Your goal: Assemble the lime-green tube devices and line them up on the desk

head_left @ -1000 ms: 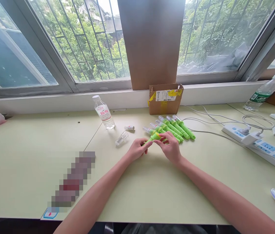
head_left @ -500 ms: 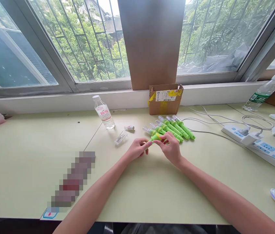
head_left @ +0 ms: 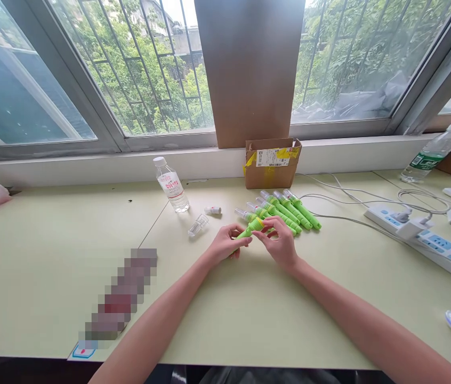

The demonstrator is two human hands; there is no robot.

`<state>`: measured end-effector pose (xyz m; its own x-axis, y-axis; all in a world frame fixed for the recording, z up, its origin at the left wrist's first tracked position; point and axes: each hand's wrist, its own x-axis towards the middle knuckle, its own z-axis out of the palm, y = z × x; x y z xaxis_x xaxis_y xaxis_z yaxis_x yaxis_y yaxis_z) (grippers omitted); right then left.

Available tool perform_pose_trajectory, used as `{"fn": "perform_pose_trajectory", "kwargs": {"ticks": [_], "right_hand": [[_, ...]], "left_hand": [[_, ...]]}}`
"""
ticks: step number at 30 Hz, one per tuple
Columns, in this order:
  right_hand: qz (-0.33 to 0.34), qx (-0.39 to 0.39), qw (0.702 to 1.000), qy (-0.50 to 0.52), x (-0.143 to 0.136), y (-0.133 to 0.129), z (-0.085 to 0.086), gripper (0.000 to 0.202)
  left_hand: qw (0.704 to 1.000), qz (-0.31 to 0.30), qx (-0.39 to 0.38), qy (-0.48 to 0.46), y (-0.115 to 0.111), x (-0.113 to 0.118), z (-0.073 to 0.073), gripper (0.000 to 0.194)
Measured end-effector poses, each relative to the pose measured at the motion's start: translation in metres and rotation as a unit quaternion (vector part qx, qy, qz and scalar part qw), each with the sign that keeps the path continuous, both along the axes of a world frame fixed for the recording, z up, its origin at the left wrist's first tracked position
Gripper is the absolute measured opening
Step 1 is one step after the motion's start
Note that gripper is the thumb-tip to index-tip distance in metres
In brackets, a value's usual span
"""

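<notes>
Holds one green pen-like tube (head_left: 251, 229) above the table (head_left: 273, 320), midway along the stretch in view and nearer the far edge than the near edge. Grips its narrower green shaft in the left hand (head_left: 227, 242), with thumb and fingers wrapped together around it. Pinches the wider end, by the yellow ring, in the right hand (head_left: 278, 242), with thumb and fingers closed on it. Cannot tell how firmly. Tilts the yellow end toward the far edge and to the right. Shows just beyond the right hand a slanting row of clear-capped green tubes (head_left: 290, 211), side by side, and behind it, by the far edge, a cardboard box (head_left: 273, 173). Has, beyond the left hand toward the far edge, a clear plastic piece (head_left: 198, 226), a small white cylinder (head_left: 213, 210) and an upright water bottle (head_left: 171, 188). Shows, well to the right, a white power strip (head_left: 425, 240) with plugs in it. Includes on the left a pixelated strip (head_left: 119, 298), slanting down toward the near edge, too blurred to identify.
</notes>
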<state>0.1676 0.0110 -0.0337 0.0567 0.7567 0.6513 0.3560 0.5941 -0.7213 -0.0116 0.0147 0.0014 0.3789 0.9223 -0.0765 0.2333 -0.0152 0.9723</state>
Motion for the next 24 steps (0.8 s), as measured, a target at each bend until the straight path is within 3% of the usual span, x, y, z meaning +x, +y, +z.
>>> {"fn": "perform_pose_trajectory", "kwargs": {"ticks": [10,17,24], "right_hand": [[-0.018,0.020,1.000,0.003,0.0015,0.0027,0.0001,0.028],[0.020,0.003,1.000,0.010,0.0031,0.0043,-0.0003,0.029],[0.013,-0.013,1.000,0.008,0.0009,0.0029,-0.0033,0.029]], "left_hand": [[0.999,-0.031,0.005,0.004,-0.0014,0.0004,-0.0006,0.039],[0.999,-0.052,-0.005,-0.003,-0.0006,0.0002,0.0018,0.044],[1.000,-0.023,-0.008,0.012,0.0015,-0.0026,-0.0014,0.037]]}}
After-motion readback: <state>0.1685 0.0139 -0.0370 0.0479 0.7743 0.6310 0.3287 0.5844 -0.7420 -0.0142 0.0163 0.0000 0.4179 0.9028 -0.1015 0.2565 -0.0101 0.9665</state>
